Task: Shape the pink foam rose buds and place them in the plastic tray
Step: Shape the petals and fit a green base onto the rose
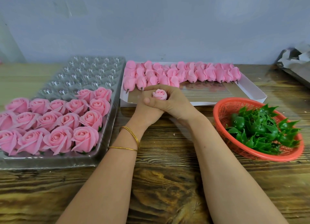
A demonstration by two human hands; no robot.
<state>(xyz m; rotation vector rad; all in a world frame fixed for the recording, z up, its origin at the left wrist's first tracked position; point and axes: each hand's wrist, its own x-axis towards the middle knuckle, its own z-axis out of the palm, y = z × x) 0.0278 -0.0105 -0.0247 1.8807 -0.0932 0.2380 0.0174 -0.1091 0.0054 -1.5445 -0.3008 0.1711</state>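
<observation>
Left hand [144, 113] and right hand [172, 102] clasp rose bud [159, 94], base hidden.

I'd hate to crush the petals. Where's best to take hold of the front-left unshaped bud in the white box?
Pinch the front-left bud at its base, just above the brown stub, coming from the near side. It lies on its side, stub towards you, with neighbours packed beside and behind; only the white box's bare floor in front is open.

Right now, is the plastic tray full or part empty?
Part empty. Shaped pink roses fill the near rows of the plastic tray; the far cups sit bare.
</observation>
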